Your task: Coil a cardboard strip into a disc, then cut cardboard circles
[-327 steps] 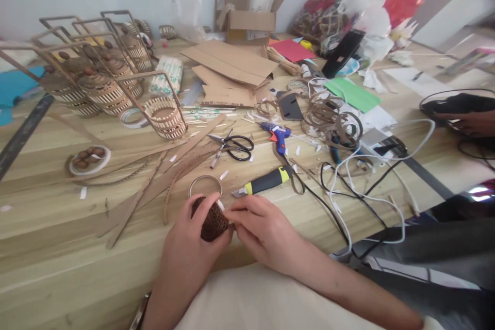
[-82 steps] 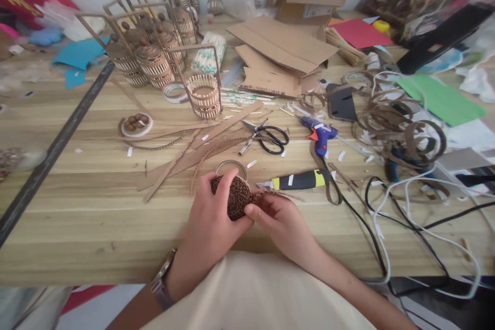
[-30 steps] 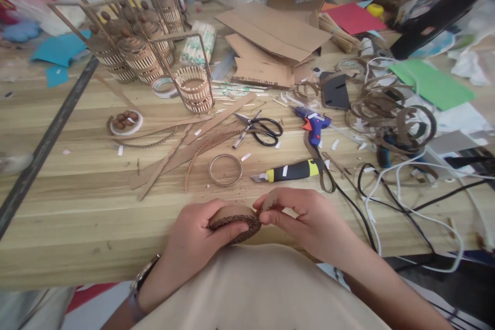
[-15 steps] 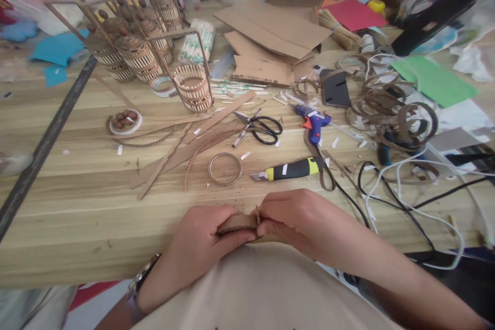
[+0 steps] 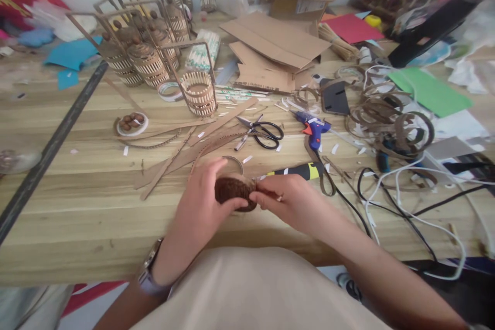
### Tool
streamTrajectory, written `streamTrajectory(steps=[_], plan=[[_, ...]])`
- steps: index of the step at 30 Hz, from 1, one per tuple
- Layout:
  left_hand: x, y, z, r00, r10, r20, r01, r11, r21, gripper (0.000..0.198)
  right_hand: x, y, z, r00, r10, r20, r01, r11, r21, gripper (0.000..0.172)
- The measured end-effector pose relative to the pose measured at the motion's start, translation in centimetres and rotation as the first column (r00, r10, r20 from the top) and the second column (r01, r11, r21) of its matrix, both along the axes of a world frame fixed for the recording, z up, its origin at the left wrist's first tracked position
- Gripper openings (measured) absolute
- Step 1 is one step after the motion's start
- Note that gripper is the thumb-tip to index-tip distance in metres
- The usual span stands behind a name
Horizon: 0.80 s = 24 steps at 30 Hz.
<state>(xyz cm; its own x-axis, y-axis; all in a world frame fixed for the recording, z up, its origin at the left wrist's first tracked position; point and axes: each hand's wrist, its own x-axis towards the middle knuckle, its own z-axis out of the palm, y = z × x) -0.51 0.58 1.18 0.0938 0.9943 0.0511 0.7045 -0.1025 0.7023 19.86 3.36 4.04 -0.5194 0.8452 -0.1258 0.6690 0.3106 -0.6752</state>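
Note:
A dark brown round piece of cardboard [image 5: 235, 193], its ribbed face turned up toward me, is held just above the table edge. Around its left side curl the thumb and fingers of my left hand [image 5: 203, 201]. The thumb and fingertips of my right hand [image 5: 284, 197] pinch its right rim. Just behind it lies a thin ring [image 5: 238, 164], partly covered by my left hand. A yellow-and-black utility knife [image 5: 299, 171] rests beyond my right hand, its blade end hidden. Black-handled scissors [image 5: 266, 133] and a blue glue gun [image 5: 316, 128] lie farther back.
Lantern-like stick baskets [image 5: 149, 64] with tall handles stand back left, near a dish of brown nuts or beads [image 5: 131, 122]. Flat cardboard [image 5: 278, 41] lies at the back. Coiled cardboard strips [image 5: 386, 108], a phone [image 5: 334, 97] and loose cables [image 5: 406, 211] crowd the right.
Both hands have moved forward, away from my body, with the cardboard piece. It has tilted so its ribbed face shows instead of its smooth side. My left fingers have spread wider around it.

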Motion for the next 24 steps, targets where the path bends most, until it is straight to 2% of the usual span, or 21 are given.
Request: streamTrajectory(steps=[2, 4, 6, 9, 11, 15, 18, 20, 22, 24], plan=[[0.4, -0.2, -1.1, 0.999, 0.009, -0.037, -0.005, 0.996, 0.094, 0.096, -0.5, -0.1, -1.2, 0.984, -0.147, -0.096, 0.142, 0.988, -0.058, 0.036], [0.8, -0.5, -1.7, 0.998, -0.052, -0.047, 0.054, 0.998, 0.045, 0.108, -1.0, -0.5, -2.2, 0.961, -0.229, -0.155, 0.216, 0.972, -0.097, 0.037], [1.1, -0.6, -1.8, 0.997, -0.081, -0.018, 0.081, 0.997, 0.004, 0.101, -1.5, -0.9, -2.9, 0.950, -0.254, -0.182, 0.234, 0.964, -0.123, 0.036], [1.1, -0.6, -1.7, 0.997, -0.065, 0.048, 0.063, 0.998, 0.030, 0.078, -1.9, -1.5, -3.3, 0.948, -0.243, -0.206, 0.212, 0.964, -0.158, 0.035], [0.9, -0.6, -1.7, 0.994, -0.060, 0.091, 0.056, 0.997, 0.046, 0.069, -2.0, -1.7, -3.4, 0.947, -0.226, -0.227, 0.188, 0.966, -0.180, 0.032], [0.5, -1.2, -1.9, 0.985, -0.049, 0.163, 0.050, 0.999, -0.001, 0.064, -2.2, -1.7, -3.2, 0.941, -0.205, -0.270, 0.134, 0.956, -0.260, 0.022], [-0.2, -1.8, -1.8, 0.973, 0.000, 0.232, 0.032, 0.990, -0.137, 0.064, -2.0, -1.2, -3.0, 0.953, -0.133, -0.272, 0.047, 0.952, -0.303, 0.013], [-1.0, -2.0, -1.6, 0.961, 0.055, 0.269, 0.011, 0.971, -0.238, 0.064, -1.7, -0.5, -3.2, 0.975, -0.035, -0.219, -0.011, 0.979, -0.205, 0.009], [-1.9, -2.0, -1.4, 0.957, 0.099, 0.274, -0.016, 0.957, -0.289, 0.064, -1.4, 0.3, -3.8, 0.996, 0.042, -0.079, -0.041, 0.999, 0.021, 0.009], [-2.7, -2.0, -1.2, 0.963, 0.114, 0.243, -0.037, 0.954, -0.299, 0.068, -1.3, 1.2, -4.7, 0.996, 0.056, 0.062, -0.069, 0.972, 0.226, 0.012]])
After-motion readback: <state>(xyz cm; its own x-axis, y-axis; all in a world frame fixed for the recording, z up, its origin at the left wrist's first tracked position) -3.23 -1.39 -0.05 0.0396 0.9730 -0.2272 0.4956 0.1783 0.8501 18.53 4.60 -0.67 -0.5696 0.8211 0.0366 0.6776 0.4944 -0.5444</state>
